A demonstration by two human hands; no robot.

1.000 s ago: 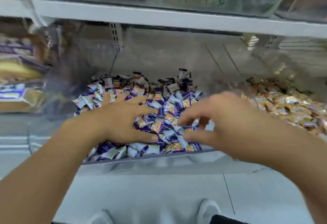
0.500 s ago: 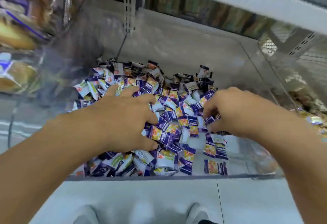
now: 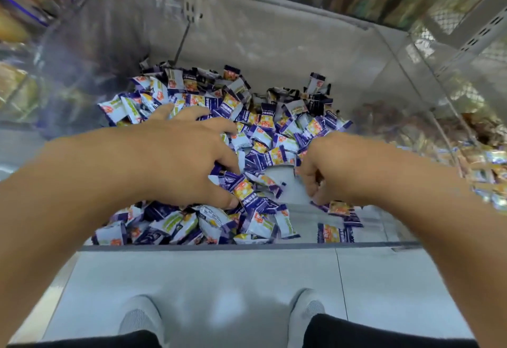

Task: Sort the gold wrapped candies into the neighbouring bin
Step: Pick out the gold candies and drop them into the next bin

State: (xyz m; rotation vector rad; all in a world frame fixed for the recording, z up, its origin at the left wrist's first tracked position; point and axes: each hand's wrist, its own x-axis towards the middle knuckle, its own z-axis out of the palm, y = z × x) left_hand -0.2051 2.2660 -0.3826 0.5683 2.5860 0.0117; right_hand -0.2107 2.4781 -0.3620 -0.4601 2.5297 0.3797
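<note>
A clear bin [image 3: 247,246] holds a heap of purple-and-white wrapped candies [image 3: 263,133]. My left hand [image 3: 186,161] lies spread on the heap's left side, fingers straight and pressing into the wrappers. My right hand [image 3: 329,166] is at the heap's right edge over a bare patch of bin floor. Its fingers are curled tight, and a brownish sliver shows between them. The palm hides the rest. Gold wrapped candies [image 3: 482,163] fill the neighbouring bin on the right.
A clear divider wall [image 3: 444,133] separates the two bins. Another bin of blurred yellow packets [image 3: 16,86] stands to the left. A shelf edge [image 3: 466,26] runs overhead at the right. My shoes [image 3: 140,317] are on the pale floor below.
The camera has tipped further down and closer. My right hand has drawn back toward the front of the bin and curled tighter. My left hand stays spread on the heap.
</note>
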